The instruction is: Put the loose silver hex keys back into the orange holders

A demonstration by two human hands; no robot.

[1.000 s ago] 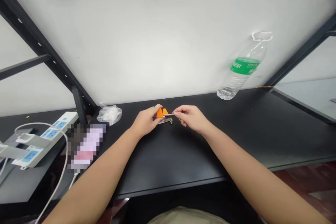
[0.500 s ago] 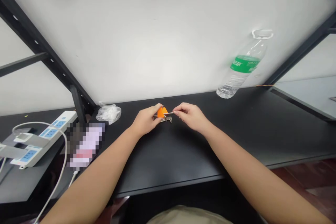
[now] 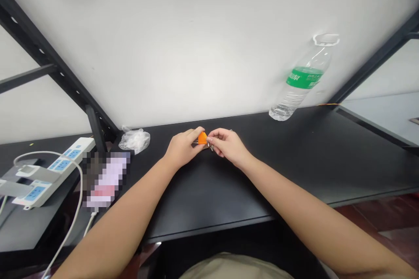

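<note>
An orange hex key holder (image 3: 202, 138) is held by my left hand (image 3: 183, 149), thumb and fingers closed on its sides. Several silver L-shaped hex keys sit in it, and their short bent ends show at the right below the block. My right hand (image 3: 228, 144) is closed in a pinch right beside the holder. Between its thumb and index finger is a hex key (image 3: 208, 143), mostly hidden by the fingers. How deep this key sits in the holder I cannot tell. Both hands are just above the black tabletop (image 3: 209, 200).
A clear water bottle (image 3: 297, 85) with a green label stands at the back right near the wall. At the left are a crumpled plastic bag (image 3: 135, 140), a blurred phone (image 3: 108, 181) on a cable, and a white power strip (image 3: 55, 172). Black metal posts (image 3: 65, 76) rise at both sides.
My right hand has moved left with the hex key, up against the orange holder. The length of key seen between hand and holder is now hidden. My left hand has hardly moved.
</note>
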